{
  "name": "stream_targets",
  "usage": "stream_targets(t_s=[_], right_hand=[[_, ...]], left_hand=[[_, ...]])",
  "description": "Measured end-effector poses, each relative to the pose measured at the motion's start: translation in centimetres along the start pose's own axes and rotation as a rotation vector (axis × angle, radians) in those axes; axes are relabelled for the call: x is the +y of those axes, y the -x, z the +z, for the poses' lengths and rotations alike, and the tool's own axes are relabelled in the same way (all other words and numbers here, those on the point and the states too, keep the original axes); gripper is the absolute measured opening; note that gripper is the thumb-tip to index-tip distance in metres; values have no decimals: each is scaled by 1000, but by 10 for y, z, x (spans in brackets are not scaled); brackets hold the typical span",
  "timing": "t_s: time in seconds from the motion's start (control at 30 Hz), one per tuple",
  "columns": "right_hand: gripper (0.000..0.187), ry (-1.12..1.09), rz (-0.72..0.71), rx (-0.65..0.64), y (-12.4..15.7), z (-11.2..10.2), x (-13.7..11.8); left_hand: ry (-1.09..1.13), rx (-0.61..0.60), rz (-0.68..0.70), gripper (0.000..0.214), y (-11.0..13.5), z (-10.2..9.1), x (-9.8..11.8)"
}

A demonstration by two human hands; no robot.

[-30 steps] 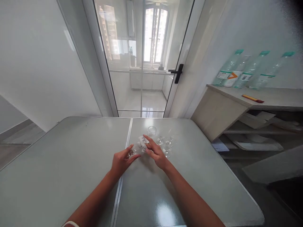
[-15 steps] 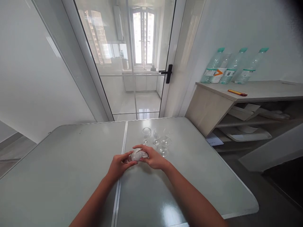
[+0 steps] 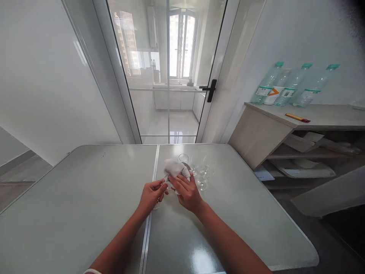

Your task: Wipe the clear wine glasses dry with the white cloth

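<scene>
My left hand (image 3: 150, 195) and my right hand (image 3: 186, 191) meet over the middle of a pale grey table (image 3: 85, 198). A white cloth (image 3: 174, 168) is bunched under the fingers of my right hand and wraps a small stemmed glass. My left hand pinches the lower part of that glass; the glass itself is mostly hidden by the cloth. Just beyond my right hand stand three small clear stemmed glasses (image 3: 202, 173) close together on the table.
A glass door with a black handle (image 3: 211, 89) stands behind the table. To the right is a wooden shelf unit (image 3: 256, 133) carrying three plastic water bottles (image 3: 285, 84) and a yellow pen-like object (image 3: 296, 117). Papers lie on its lower shelves.
The cloth has risen from low between my hands to a bunch above my right fingers. Both hands have lifted slightly and turned around the wrapped glass. The view has shifted.
</scene>
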State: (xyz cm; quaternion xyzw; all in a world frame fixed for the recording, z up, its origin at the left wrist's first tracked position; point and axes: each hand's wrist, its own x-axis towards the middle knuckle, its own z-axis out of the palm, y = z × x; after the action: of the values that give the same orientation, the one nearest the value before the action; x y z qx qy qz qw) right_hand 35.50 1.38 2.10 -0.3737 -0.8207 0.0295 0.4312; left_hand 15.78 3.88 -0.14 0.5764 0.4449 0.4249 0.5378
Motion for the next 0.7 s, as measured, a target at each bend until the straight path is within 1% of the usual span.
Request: stream_targets(t_s=[0.03,0.1,0.13,0.17,0.23,0.27,0.3,0.33,0.4,0.47,0.5,0.53,0.6,0.63,0.67,0.7], right_hand=[[55,10,-40,-53,-2,-3,-2],[52,-26,-87,-132,-6,-8,-5],[48,-71,-77,-152,-8,-10,-7],[42,-133,-40,-165,-9,-11,-7],[30,-302,116,-171,-11,-10,-7],[28,-410,222,-167,-11,-9,-6],[31,-537,334,-160,-11,-7,-5],[38,-677,439,-148,-11,-5,-3],[52,-940,614,-93,-11,1,0],[59,-1098,701,-38,-10,7,0],[59,-1115,709,-9,-9,10,-1],[58,-1087,696,23,-9,12,-2],[52,-921,602,78,-7,14,-6],[48,-802,508,68,-7,13,-7],[45,-672,386,22,-6,11,-8],[43,-543,248,-52,-7,8,-9]], left_hand=[[-93,22,51,53,1,-1,-2],[-343,90,212,47,3,-5,-8],[-471,96,314,45,4,-9,-10],[-581,69,421,40,6,-13,-13],[-705,-54,605,31,10,-19,-16],[-726,-105,664,29,12,-21,-17],[-728,-122,697,32,13,-22,-17],[-714,-85,700,38,14,-21,-17],[-643,99,618,49,13,-17,-14],[-517,290,467,54,9,-13,-10],[-450,334,389,53,6,-12,-8],[-384,331,321,52,3,-11,-7],[-272,233,232,52,-3,-10,-6],[-241,178,206,53,-5,-10,-8],[-235,133,193,52,-7,-10,-10],[-248,105,192,51,-8,-9,-13]])
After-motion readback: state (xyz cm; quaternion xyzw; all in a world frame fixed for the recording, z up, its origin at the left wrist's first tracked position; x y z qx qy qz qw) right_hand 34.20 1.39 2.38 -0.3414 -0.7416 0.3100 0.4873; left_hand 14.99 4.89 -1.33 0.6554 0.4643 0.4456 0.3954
